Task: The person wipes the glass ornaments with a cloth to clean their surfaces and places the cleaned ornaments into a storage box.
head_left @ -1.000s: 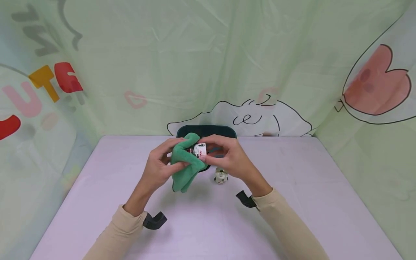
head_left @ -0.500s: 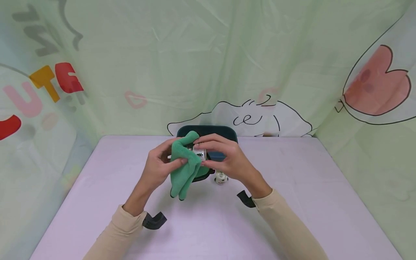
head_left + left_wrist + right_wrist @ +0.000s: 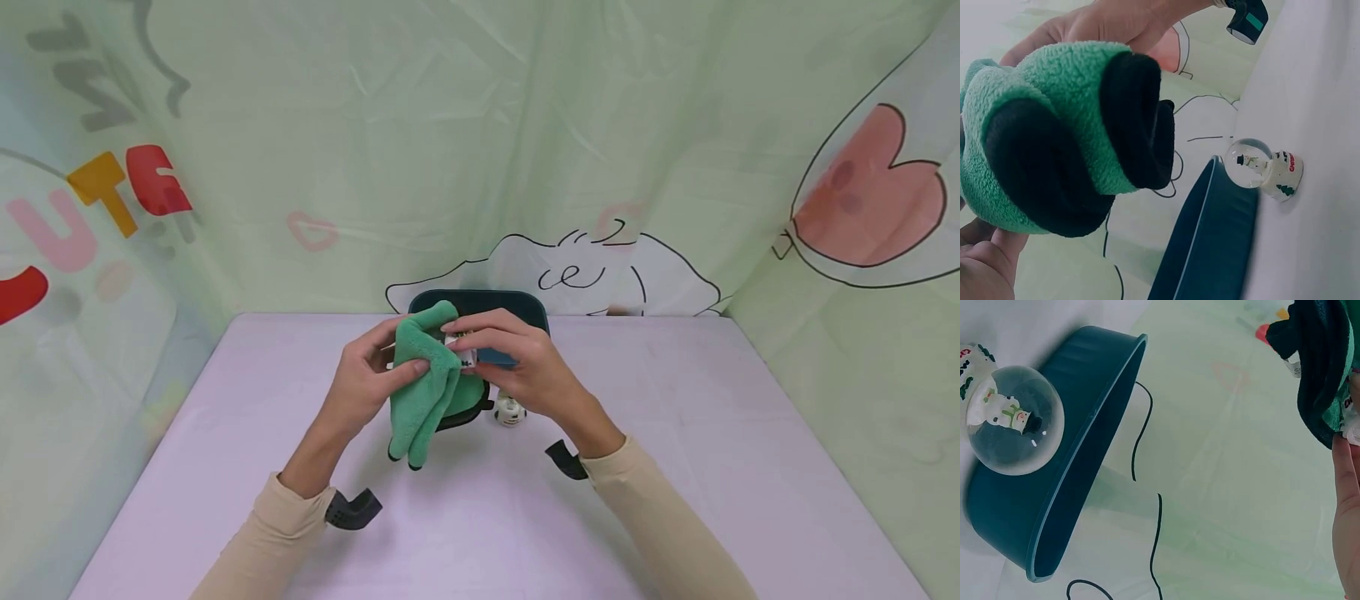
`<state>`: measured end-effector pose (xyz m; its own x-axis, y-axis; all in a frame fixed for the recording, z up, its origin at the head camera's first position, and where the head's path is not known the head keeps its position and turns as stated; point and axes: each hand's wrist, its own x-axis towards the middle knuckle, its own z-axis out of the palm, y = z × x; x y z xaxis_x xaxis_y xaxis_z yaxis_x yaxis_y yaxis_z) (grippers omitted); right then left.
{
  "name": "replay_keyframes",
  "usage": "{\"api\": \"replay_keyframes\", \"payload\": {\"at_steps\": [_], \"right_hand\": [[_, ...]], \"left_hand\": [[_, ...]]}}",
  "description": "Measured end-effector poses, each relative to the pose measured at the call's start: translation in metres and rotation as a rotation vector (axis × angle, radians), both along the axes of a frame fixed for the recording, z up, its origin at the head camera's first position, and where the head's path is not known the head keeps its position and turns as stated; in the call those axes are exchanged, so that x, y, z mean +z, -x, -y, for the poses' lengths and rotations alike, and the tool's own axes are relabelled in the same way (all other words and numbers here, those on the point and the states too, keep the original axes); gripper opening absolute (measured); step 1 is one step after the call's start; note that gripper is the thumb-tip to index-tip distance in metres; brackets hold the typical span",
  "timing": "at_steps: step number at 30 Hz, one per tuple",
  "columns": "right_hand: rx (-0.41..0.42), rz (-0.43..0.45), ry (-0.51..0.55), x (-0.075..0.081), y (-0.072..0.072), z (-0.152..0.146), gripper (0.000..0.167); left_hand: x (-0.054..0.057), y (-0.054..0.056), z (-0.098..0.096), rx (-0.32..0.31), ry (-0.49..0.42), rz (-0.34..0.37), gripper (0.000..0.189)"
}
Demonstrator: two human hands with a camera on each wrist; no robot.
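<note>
My left hand grips a fluffy green cloth with dark edging, bunched around a snow globe. Only the white printed base of this snow globe shows; the cloth hides its dome. From the other side, my right hand holds that base between thumb and fingers. Below the hands, a second snow globe with a snowman inside stands upright on the table, in front of a dark teal basin. Folds of cloth fill much of the left wrist view and cover part of the left hand.
The pale lilac table stretches around the hands. At its back edge the basin stands against a light green curtain with printed drawings. A black wrist mount sits on the left sleeve, another on the right.
The cloth has been drawn farther over the held snow globe, and its loose end hangs lower. My right fingers have shifted on the base, which has turned. The standing snow globe stays put.
</note>
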<state>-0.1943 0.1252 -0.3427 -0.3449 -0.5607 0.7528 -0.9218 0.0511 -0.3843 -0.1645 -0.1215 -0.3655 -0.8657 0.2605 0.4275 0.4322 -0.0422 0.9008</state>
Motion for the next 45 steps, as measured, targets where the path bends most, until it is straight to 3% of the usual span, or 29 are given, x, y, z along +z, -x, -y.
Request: {"api": "replay_keyframes", "payload": {"at_steps": [12, 35, 45], "right_hand": [[-0.003, 0.011, 0.000, 0.0000, 0.0007, -0.0012, 0.040], [0.009, 0.069, 0.018, -0.0025, 0.0008, 0.0002, 0.045], [0.004, 0.316, 0.101, -0.0048, -0.0040, 0.0029, 0.074]], "left_hand": [[-0.0021, 0.0008, -0.0009, 0.021, 0.016, 0.017, 0.050], [-0.0028, -0.0013, -0.0010, -0.012, -0.005, 0.001, 0.052], [-0.0028, 0.0004, 0.0013, -0.006, -0.016, -0.025, 0.053]]}}
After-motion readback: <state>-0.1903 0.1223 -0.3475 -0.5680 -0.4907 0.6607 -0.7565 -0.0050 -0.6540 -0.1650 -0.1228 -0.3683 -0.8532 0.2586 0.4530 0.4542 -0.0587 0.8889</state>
